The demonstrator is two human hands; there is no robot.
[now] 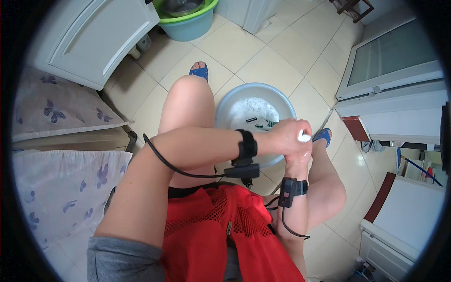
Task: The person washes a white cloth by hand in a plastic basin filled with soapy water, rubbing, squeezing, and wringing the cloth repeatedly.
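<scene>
My left hand [286, 134] and my right hand [297, 157] are pressed together over the right rim of a pale blue plastic basin [221, 105]. Both are closed around a wet white cloth [303, 136]; only a small bit of it shows between them, and the rest is hidden by the fingers. Suds [255, 105] float in the basin, where light fabric with green and black patches [271, 124] lies in the water, partly covered by my left hand. Each wrist wears a black strap with a cabled device.
The basin stands on floor tiles [246, 46] between my feet in blue slippers [200, 72]. Stacked green and blue tubs [190, 28] are beyond, by a white cabinet [105, 38]. Butterfly-patterned covers [70, 176] hang at left. A framed glass door [391, 53] is at right.
</scene>
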